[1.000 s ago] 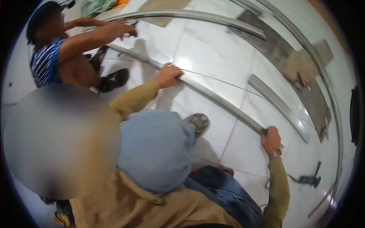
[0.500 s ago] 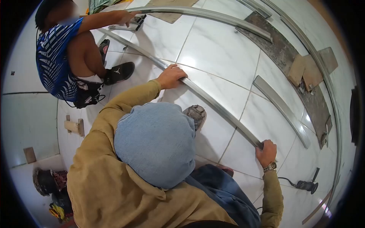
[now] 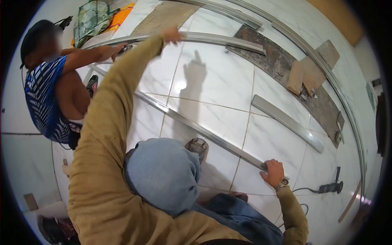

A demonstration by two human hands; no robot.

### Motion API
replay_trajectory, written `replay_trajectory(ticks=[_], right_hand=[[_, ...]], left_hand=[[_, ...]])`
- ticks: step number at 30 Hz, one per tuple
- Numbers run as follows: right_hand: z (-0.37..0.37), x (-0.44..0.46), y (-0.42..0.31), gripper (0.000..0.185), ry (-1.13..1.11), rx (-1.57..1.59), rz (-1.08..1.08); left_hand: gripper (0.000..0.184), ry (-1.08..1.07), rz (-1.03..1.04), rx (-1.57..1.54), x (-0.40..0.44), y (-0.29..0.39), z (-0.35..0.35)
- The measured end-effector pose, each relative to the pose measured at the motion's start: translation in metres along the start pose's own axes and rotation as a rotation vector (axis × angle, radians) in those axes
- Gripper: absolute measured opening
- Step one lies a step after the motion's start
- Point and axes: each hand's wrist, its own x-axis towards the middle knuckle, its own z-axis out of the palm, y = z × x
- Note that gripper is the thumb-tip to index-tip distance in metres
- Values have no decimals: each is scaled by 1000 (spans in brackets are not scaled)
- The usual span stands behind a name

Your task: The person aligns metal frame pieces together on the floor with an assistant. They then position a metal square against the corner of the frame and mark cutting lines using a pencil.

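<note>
A long, straight metal channel [image 3: 204, 131] runs diagonally across the tiles in front of me. At its near right end is my right hand [image 3: 274, 173], with a watch on the wrist, its fingers curled over the end and its thumb held out. My left hand [image 3: 172, 35] is stretched far forward over another long metal profile [image 3: 220, 39]; whether it touches that is unclear. It looks slightly blurred and holds nothing, and its shadow on the floor shows one finger extended. My blue-covered knee [image 3: 163, 175] lies between my arms.
Across on the left, a person [image 3: 49, 90] crouches, hands by the metal pieces. A short metal channel [image 3: 288, 122] lies right of the long one. Beyond are a dark board [image 3: 273, 57], cardboard pieces [image 3: 312, 75] and more profiles. A corded power tool [image 3: 330, 187] lies at right.
My left hand has let go of the channel and reached forward and up. My right hand stays at its end. The view has shifted, and the crouching person's arm is lower.
</note>
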Motion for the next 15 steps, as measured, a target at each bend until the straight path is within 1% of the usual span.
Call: replay_trajectory(ticks=[1, 2, 3, 4, 5, 6, 7, 8, 10, 11, 12, 13, 14, 15], right_hand=[[-3, 0, -6, 47, -2, 4, 31], [-7, 2, -11, 51, 16, 72, 7], [-10, 2, -14, 56, 39, 140, -13], [-10, -1, -15, 56, 46, 141, 34], [-9, 0, -15, 57, 40, 145, 34], [-8, 1, -16, 58, 31, 152, 31], [-9, 3, -14, 55, 14, 162, 64], [-8, 11, -5, 55, 24, 160, 100], [-11, 24, 21, 54, 199, 90, 119], [-27, 38, 31, 56, 224, 29, 165], [-46, 58, 43, 58, 251, -32, 202], [-61, 81, 58, 67, 228, -76, 242], [-74, 104, 73, 76, 215, -121, 276], [-85, 127, 82, 76, 217, -121, 286]], left_hand=[[76, -79, -77, -158, 24, 24, -47], [70, 98, -53, 33, 10, 66, -66], [70, 237, 3, 177, 34, 77, -73], [70, 299, 54, 243, 54, 89, -70], [70, 365, 101, 312, 75, 102, -68], [72, 359, 196, 514, 94, 113, -55], [75, 359, 294, 712, 114, 123, -40], [75, 504, 461, 620, 143, 116, -1], [65, 403, 442, 339, 132, 152, 64], [65, 374, 460, 319, 149, 160, 93], [59, 414, 488, 241, 168, 163, 120], [53, 464, 505, 169, 183, 165, 134], [53, 461, 510, 166, 189, 178, 135], [47, 465, 431, 86, 188, 203, 136]])
